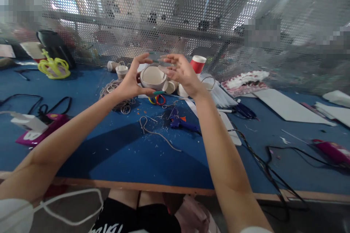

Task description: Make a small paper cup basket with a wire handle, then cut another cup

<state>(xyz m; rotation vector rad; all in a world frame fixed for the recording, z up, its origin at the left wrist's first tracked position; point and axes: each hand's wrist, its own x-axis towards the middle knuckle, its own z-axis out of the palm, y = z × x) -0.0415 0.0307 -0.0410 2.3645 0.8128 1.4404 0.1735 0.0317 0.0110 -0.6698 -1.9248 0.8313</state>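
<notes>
My left hand [133,80] grips a small round cream-coloured cup [153,76] above the table, its open mouth tilted toward me. Thumb and fingers close around its left side, and the nails are green. My right hand [185,74] is raised at the cup's right rim with fingers stretched and somewhat apart, blurred by motion; whether they touch the rim is unclear. Below the cup lie red and yellow scissors handles [160,99]. A blue glue gun [182,123] rests nearer to me, beside a loose piece of cord [158,134].
Tangled cord [109,89] and a small white basket [121,71] are at left. Behind my right hand stands a red and white cup [198,64]. A yellow crown [54,66], purple power strip [43,129], white boards [292,107] and black cables [269,169] surround the work area. Perforated metal mesh closes the back.
</notes>
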